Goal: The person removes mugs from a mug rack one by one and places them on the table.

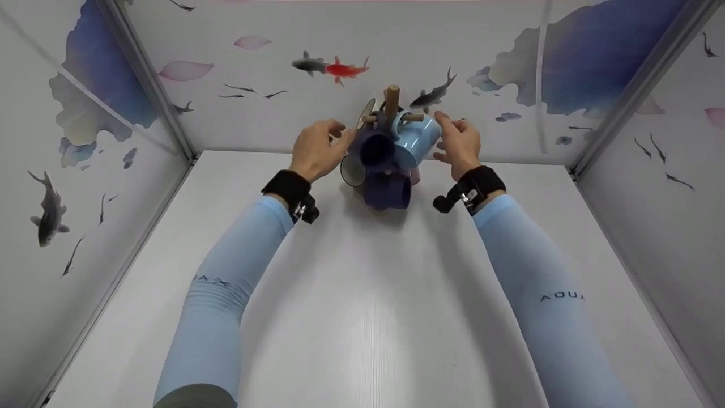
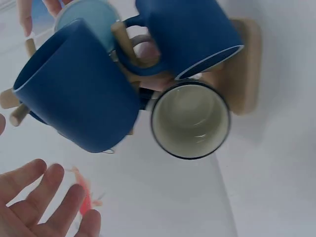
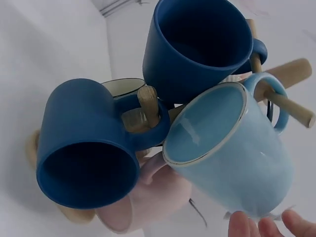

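Observation:
Several mugs hang by their handles on the pegs of a wooden mug tree [image 1: 392, 99]. A glossy light blue mug [image 1: 420, 140] hangs tilted at the upper right. My right hand [image 1: 461, 143] is beside its base, fingertips right at the bottom edge in the right wrist view. On the left side, my left hand [image 1: 320, 152] is spread loosely next to the upper dark blue mug [image 2: 79, 91], holding nothing. Below it hangs a second dark blue mug [image 3: 86, 143]. A cream mug with a dark rim [image 2: 190, 121] and a pink mug [image 3: 148, 202] hang lower down.
The mug tree stands on a white table [image 1: 362, 317], near its back edge. Behind it rises a white wall panel [image 1: 249, 119] printed with fish and petals. Side panels close in the left and right, with grey metal strips at the corners.

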`<state>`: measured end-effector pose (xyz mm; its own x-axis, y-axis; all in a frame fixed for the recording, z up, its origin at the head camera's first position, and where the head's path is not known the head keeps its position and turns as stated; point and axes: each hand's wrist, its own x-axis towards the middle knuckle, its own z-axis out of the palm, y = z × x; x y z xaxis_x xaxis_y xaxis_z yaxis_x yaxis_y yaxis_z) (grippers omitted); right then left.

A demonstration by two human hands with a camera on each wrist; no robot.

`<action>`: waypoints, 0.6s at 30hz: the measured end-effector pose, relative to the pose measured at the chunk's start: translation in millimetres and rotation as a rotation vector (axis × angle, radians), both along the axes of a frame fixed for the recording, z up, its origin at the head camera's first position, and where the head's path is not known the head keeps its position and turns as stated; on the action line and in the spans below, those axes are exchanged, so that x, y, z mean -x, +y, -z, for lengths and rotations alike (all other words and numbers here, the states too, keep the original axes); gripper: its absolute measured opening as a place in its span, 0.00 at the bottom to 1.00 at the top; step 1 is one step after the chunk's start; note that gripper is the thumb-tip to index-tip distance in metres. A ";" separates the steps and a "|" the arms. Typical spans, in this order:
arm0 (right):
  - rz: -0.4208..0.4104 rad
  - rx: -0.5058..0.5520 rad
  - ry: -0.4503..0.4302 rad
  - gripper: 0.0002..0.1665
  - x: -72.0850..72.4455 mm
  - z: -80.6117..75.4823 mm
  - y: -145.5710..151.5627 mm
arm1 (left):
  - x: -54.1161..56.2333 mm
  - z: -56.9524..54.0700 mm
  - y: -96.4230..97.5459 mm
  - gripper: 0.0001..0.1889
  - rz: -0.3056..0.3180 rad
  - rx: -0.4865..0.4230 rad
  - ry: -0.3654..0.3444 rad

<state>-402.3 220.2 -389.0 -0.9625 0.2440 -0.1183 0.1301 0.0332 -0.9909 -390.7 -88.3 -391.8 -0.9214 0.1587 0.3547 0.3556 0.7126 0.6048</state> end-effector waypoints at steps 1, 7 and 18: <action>-0.006 0.041 -0.027 0.47 0.2 2.3 1.1 | -2.4 6.2 -3.4 0.28 0.003 0.001 -0.001; -0.110 0.254 -0.150 0.60 3.1 12.8 1.7 | -20.0 44.1 -21.3 0.30 0.021 0.059 -0.041; -0.261 0.607 -0.236 0.57 8.0 21.9 -12.5 | -55.7 103.0 -27.1 0.34 0.091 0.163 -0.161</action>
